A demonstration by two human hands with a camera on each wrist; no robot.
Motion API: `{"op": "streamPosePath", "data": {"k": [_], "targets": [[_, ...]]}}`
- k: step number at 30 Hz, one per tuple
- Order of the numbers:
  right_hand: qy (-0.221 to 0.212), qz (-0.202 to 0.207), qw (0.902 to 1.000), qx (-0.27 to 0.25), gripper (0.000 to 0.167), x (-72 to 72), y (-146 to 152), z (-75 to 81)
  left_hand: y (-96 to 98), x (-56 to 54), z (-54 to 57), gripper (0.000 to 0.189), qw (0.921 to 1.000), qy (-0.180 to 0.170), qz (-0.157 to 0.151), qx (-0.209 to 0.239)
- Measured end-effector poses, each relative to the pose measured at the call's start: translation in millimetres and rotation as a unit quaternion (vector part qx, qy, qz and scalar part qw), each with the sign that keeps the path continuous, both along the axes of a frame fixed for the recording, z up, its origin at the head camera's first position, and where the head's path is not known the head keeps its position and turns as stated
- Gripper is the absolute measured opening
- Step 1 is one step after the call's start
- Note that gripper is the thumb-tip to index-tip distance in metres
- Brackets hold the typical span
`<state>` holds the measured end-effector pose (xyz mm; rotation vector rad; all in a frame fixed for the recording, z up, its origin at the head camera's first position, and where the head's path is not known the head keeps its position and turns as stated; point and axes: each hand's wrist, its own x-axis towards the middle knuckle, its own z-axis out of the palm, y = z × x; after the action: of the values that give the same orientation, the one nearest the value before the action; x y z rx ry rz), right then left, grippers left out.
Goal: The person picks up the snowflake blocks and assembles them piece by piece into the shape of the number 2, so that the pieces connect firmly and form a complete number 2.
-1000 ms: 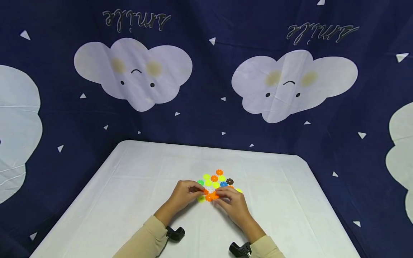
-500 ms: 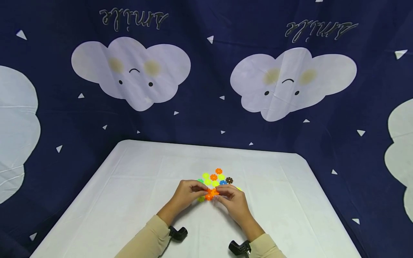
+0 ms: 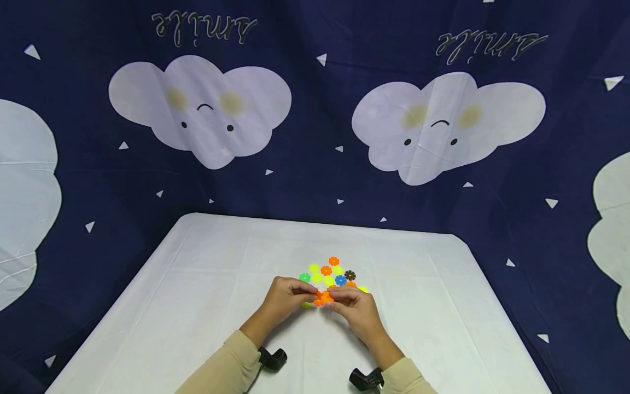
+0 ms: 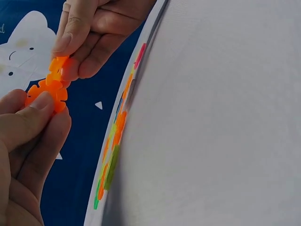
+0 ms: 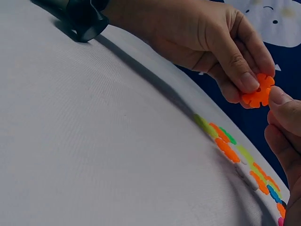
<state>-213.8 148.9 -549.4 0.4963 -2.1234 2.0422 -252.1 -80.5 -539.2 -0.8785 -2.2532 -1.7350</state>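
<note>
Orange notched disc (image 4: 59, 95) pinched in my left hand (image 3: 283, 298); second orange disc (image 4: 55, 74) pinched in my right hand (image 3: 356, 306), directly right of the first. Rims meet or overlap between the hands, both equally close; can't tell if slots interlock. Both thin, round, petal-edged; right one looks turned out of the left one's plane. Loose discs (image 3: 326, 270) mostly lie just beyond my hands on white table (image 3: 236, 246).

Orange flower-shaped disc (image 4: 52, 88) touching second orange disc (image 4: 55, 71), both held midair.
</note>
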Motion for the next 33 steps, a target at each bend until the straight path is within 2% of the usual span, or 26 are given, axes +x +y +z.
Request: {"op": "streamPosePath", "data": {"k": [6,9,11,14,17,20,23,26,33], "targets": [[0.019,-0.011,0.9997,0.005,0.024,2.8,-1,-3.3,3.7,1.5,-2.4,0.018,0.9969,0.078,-0.008,-0.001],[0.025,-0.014,0.9996,0.004,0.025,4.8,-1,-3.1,5.1,2.1,-2.2,0.017,0.9957,0.09,-0.017,0.007],[0.026,-0.012,0.9996,-0.007,0.026,5.9,-1,-1.9,5.7,2.5,-2.1,0.017,0.997,0.068,-0.027,0.024],[0.019,-0.002,0.9992,-0.035,0.028,6.6,-2,-0.7,5.2,4.2,-0.6,0.018,0.9981,0.001,-0.039,0.048],[0.011,0.013,0.9981,-0.06,0.031,6.6,-3,-0.9,4.6,5.5,-0.9,0.025,0.9947,-0.063,-0.052,0.063],[0.008,0.02,0.9969,-0.076,0.032,6.8,-4,-1.3,5.0,6.7,-1.9,0.033,0.9886,-0.102,-0.076,0.08],[0.012,0.021,0.9958,-0.088,0.032,7.2,-6,-1.5,6.8,7.4,-3.8,0.036,0.9831,-0.117,-0.096,0.103],[0.014,0.024,0.9944,-0.102,0.032,7.0,-8,-2.3,8.8,7.9,-5.0,0.038,0.9785,-0.127,-0.103,0.126],[0.04,0.029,0.9949,-0.088,0.026,5.9,-13,-5.2,11.7,7.9,-6.9,0.04,0.9734,-0.151,-0.066,0.159]]}}
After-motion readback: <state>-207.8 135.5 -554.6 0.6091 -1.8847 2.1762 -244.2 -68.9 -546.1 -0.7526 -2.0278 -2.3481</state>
